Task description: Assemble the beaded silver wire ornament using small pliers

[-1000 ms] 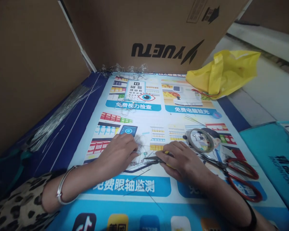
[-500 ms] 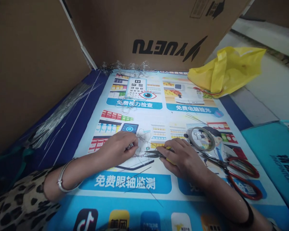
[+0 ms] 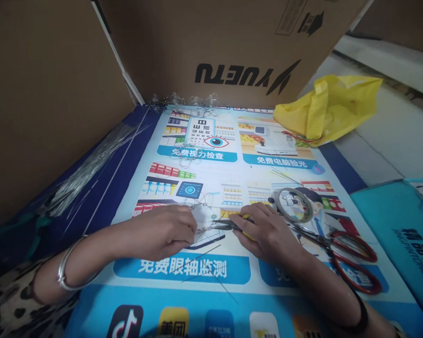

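Observation:
My left hand (image 3: 169,232) is closed, its fingertips pinching a thin wire piece (image 3: 205,205) whose fine loops and ends spread out to the right. My right hand (image 3: 268,234) is wrapped round a pair of pliers (image 3: 224,226) with yellow handles and dark, narrow jaws. The jaws point left and reach the wire near my left fingertips. Whether they grip it is too fine to tell. Several loose cut wires (image 3: 200,260) lie on the printed sheet just in front of my hands.
Scissors (image 3: 354,258) with red handles and a roll of clear tape (image 3: 295,205) lie right of my right hand. A bundle of straight wires (image 3: 86,164) is at the left. Finished-looking wire shapes (image 3: 197,104) line the cardboard (image 3: 232,42). A yellow bag (image 3: 333,110) lies back right.
My left hand has shifted a little left and down and rolled, so its back shows more. My right hand and the pliers stay nearly where they were. The view has tilted slightly.

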### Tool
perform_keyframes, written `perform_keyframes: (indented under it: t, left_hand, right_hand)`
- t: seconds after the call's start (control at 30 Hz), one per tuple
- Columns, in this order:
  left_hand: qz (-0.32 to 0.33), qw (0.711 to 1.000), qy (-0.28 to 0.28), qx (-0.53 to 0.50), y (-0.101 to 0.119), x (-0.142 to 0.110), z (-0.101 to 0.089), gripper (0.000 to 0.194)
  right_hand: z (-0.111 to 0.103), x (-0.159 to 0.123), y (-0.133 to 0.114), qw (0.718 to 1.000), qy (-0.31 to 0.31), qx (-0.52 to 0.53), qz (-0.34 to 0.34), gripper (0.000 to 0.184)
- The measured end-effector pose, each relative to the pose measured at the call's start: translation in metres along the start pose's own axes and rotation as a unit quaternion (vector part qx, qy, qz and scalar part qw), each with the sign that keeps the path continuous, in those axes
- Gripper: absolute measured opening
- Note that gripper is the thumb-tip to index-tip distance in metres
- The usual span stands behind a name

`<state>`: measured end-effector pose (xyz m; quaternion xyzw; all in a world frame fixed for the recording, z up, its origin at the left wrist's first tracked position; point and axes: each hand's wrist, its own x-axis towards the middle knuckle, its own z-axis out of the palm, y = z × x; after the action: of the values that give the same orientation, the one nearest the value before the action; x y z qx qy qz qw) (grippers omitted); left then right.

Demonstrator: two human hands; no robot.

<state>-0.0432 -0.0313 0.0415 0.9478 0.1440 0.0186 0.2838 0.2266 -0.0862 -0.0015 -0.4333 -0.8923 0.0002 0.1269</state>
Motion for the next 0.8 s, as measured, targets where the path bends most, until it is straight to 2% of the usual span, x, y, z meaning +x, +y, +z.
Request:
perform_keyframes:
  t: [0.2,0.4,0.53,0.8]
  left_hand:
    - [-0.036,0.994,0.047,0.088,-0.007,0.003,0.013,0.023]
    - [-0.043,0.996,0.078,0.006,-0.015,0.0,0.016,0.022]
    - [-0.052,0.992,0.113,-0.012,-0.015,0.001,0.017,0.021]
    - [-0.058,0.989,0.133,0.014,-0.016,0.001,0.022,0.016]
  right_hand:
    - [0.0,0.004,-0.002,1.0,-0.01,-0.011,0.007,0.028]
    - [0.007,0.003,0.0,1.0,0.019,-0.001,0.005,0.028]
    - [0.009,0.002,-0.001,0.999,0.048,-0.014,-0.012,0.028]
    - [-0.009,-0.003,0.009,0.994,0.046,-0.089,-0.036,0.029]
